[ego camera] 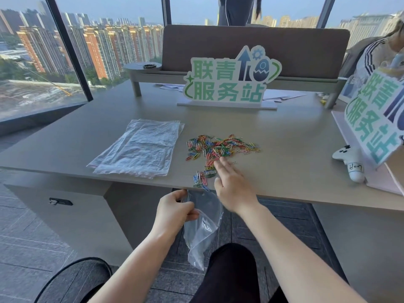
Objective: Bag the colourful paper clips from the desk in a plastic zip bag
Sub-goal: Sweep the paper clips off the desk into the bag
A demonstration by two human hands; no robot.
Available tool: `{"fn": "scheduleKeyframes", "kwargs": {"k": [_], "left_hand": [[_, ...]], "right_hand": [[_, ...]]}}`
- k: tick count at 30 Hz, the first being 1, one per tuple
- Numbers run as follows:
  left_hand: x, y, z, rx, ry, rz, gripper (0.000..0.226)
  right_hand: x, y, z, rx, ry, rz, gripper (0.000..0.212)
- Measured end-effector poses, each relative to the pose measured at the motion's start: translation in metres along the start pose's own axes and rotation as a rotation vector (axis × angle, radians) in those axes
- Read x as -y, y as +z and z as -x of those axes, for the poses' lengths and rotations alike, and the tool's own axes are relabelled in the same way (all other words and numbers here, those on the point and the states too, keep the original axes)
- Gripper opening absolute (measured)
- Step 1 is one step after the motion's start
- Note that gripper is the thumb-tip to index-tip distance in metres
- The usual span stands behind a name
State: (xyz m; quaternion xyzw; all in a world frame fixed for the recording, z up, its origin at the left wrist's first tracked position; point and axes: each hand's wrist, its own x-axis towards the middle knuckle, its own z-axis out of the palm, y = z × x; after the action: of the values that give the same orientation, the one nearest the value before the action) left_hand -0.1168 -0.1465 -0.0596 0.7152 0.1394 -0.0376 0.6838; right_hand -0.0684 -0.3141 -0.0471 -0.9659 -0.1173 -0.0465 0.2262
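Right hand (231, 184) hides some paper clips (220, 146).

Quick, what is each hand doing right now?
Left hand: fingers pinch the zip bag.
Right hand: open, fingers straight on the paper clips.

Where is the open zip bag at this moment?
The zip bag hangs below the desk edge at bottom centre, gripped by the left hand, under the paper clips.
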Motion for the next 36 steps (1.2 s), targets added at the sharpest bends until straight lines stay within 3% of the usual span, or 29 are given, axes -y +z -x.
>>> {"fn": "scheduleKeyframes", "kwargs": {"k": [5,10,18,24,31,36], "left_hand": [[-0.001,0.000,-0.002,0.001,-0.012,-0.014,0.054],[-0.004,-0.001,0.003,0.006,-0.005,-0.011,0.052],[-0.001,-0.008,-0.001,-0.014,-0.010,-0.011,0.053],[-0.006,-0.007,0.004,-0.015,0.007,0.018,0.033],[-0.009,-0.009,0.008,0.021,0.005,0.048,0.037],[-0.005,-0.011,0.004,-0.008,0.002,0.024,0.032]], "right_hand": [[0.001,-0.002,-0.025,0.147,-0.007,0.067,0.057],[0.006,0.003,-0.029,0.177,-0.066,0.098,0.056],[0.016,0.015,-0.010,0.114,-0.190,0.121,0.054],[0.023,0.024,0.003,0.086,-0.231,0.115,0.056],[0.036,0.028,0.023,0.026,-0.284,0.009,0.058],[0.029,0.018,0.012,-0.080,-0.179,-0.083,0.058]]}}
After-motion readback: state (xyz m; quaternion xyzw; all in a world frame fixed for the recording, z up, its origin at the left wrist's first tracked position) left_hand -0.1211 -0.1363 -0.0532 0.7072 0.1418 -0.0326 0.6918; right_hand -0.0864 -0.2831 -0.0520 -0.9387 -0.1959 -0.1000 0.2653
